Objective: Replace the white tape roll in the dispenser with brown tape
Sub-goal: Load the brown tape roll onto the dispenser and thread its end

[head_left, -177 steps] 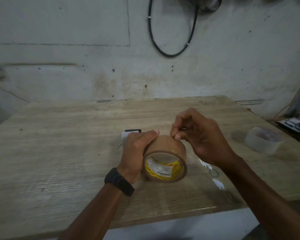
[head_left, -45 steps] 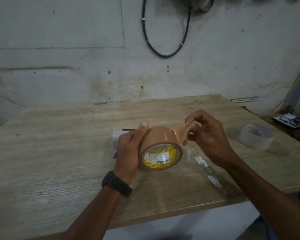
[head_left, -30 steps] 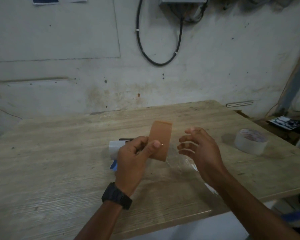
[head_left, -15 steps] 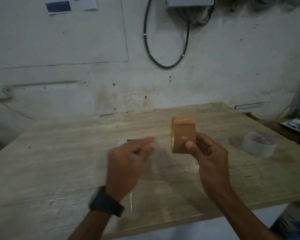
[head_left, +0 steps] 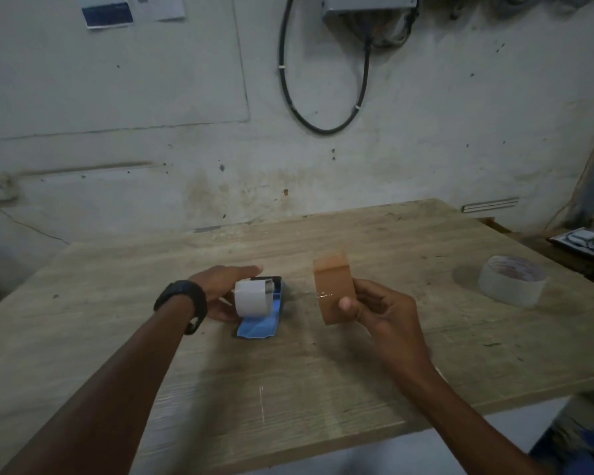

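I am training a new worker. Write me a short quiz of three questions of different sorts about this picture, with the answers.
1. True or false: the brown tape roll rests on the table.
2. Which hand reaches the dispenser? A) left B) right C) neither
3. Fill in: the white tape roll sits in the ____.

Key:
1. False; the right hand holds it above the table.
2. A; the left hand is at it.
3. dispenser. The roll at the far right lies loose.

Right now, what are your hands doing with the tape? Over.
Right hand gripping brown tape roll. Left hand reaching around dispenser, white roll still loaded. Nothing in the way.
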`<action>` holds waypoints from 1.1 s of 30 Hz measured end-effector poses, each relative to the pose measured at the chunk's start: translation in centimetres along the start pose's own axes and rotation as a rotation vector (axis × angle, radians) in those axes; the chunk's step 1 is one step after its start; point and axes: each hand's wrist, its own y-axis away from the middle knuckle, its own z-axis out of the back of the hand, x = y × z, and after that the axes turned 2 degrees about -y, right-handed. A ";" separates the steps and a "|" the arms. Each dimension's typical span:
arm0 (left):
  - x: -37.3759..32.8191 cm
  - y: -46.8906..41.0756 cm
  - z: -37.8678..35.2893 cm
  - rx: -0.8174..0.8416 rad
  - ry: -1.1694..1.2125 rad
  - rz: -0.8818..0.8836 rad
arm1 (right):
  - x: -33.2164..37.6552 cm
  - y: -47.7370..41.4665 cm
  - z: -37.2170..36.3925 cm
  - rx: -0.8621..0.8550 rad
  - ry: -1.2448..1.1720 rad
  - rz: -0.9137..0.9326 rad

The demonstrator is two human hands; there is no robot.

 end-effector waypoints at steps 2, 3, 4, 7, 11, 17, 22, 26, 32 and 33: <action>-0.6 -0.6 0.0 0.053 0.002 0.024 | -0.2 -0.3 -0.1 0.011 0.018 -0.020; -0.8 -0.8 0.0 0.069 -0.011 0.030 | -0.4 -0.4 -0.1 0.020 0.017 -0.036; -1.0 -0.9 -0.1 0.075 -0.045 0.025 | -0.6 -0.5 -0.2 0.024 0.007 -0.053; -1.2 -0.7 -1.0 0.083 -0.303 -0.058 | -1.5 -0.6 -0.9 0.015 -0.014 -0.089; -2.3 -0.1 -2.6 -0.047 -0.507 -0.065 | -2.0 -0.6 -1.5 -0.038 -0.057 -0.146; -5.0 0.2 -4.3 -0.036 -0.818 -0.060 | -2.2 -0.8 -0.8 -0.163 -0.003 -0.170; -4.7 -0.4 -5.6 -0.079 -0.836 -0.117 | -1.9 -0.9 -0.9 -0.156 -0.005 -0.146; -4.7 -0.3 -4.2 -0.113 -0.620 -0.186 | -1.5 -0.9 -1.2 -0.095 -0.038 -0.098; -4.1 0.4 -2.6 0.033 0.165 -0.154 | -1.2 -1.2 -2.1 -0.082 -0.096 -0.045; -3.7 0.6 -2.7 0.040 0.237 -0.162 | -1.2 -1.3 -2.2 -0.095 -0.107 -0.039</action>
